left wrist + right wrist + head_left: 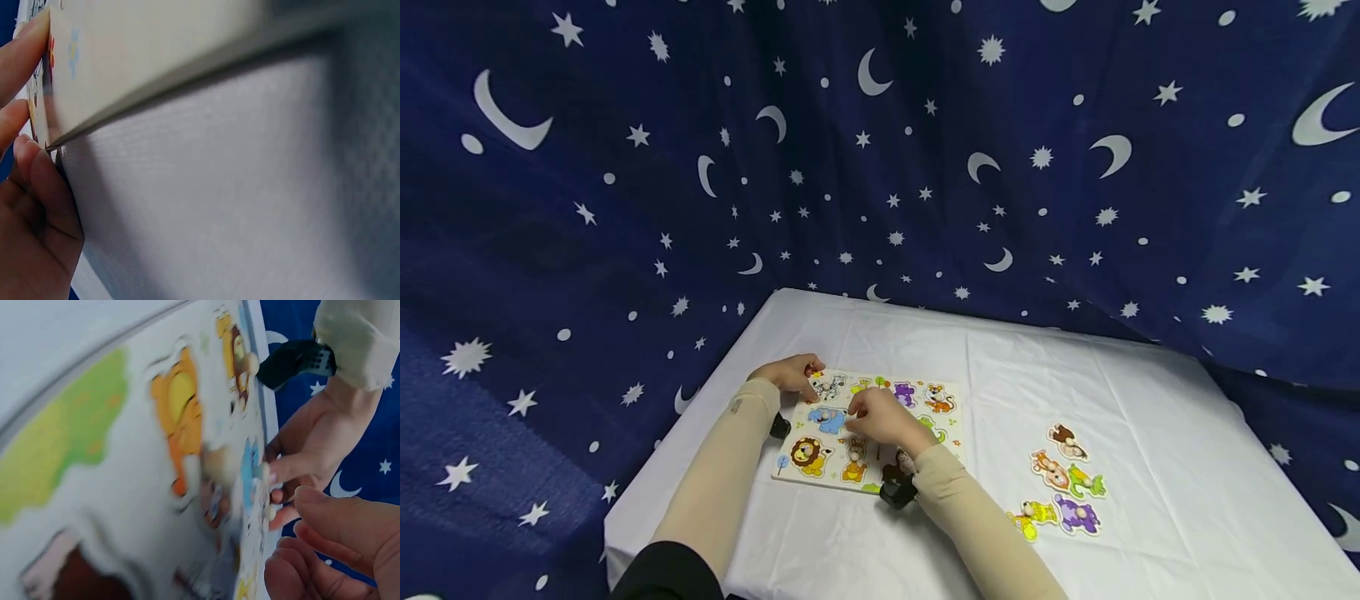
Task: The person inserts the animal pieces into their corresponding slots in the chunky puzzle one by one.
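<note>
A wooden animal peg puzzle board (838,437) lies on the table. My left hand (786,373) grips its far left corner, beside the zebra (829,387); the left wrist view shows fingers (53,187) curled at the board's edge. Over the middle of the board is my right hand (883,417), fingers bent loosely, right beside the blue elephant (826,420). In the right wrist view nothing shows between the right thumb (350,519) and fingers. A lion (808,457) and a kangaroo (854,460) sit along the near edge. The right forearm partly covers the board's near right part.
Right of the board lie loose animal pieces: a brown one (1067,442), an orange one (1050,472), a green crocodile (1086,481), a purple hippo (1077,514) and a yellow giraffe (1037,512). White cloth (1150,417) covers the table; a starry curtain (925,150) hangs behind.
</note>
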`<state>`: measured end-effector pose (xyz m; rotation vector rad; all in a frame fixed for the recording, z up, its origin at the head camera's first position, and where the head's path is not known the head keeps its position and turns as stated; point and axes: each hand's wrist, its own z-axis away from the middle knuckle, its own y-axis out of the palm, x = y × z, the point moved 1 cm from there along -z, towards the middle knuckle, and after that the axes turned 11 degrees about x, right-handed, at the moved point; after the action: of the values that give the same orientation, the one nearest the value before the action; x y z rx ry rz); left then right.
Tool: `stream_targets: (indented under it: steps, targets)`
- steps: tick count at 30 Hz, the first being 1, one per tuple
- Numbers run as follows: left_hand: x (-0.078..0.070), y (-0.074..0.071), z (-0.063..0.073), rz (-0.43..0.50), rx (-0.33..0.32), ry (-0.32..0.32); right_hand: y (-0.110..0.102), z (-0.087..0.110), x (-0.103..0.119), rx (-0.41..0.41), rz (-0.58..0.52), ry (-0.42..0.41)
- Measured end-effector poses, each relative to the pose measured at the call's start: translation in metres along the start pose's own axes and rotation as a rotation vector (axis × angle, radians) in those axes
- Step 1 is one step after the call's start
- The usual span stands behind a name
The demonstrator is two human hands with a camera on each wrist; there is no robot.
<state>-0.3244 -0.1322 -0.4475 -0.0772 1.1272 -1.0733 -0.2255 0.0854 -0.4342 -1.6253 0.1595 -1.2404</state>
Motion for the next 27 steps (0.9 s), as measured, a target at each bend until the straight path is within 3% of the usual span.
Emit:
stream_targets:
  steps: [11, 20, 27]
  targets:
    - [0.0, 0.002, -0.001, 0.0, -0.006, -0.008, -0.011, 0.033, -0.021, -0.049, -0.009, 0.042]
    - [-0.003, 0.002, 0.002, -0.009, -0.017, -0.007, -0.039, 0.059, -0.05, -0.134, -0.05, 0.151]
    - [-0.001, 0.002, 0.0, 0.003, -0.009, -0.022, -0.055, 0.087, -0.084, -0.216, -0.141, 0.301]
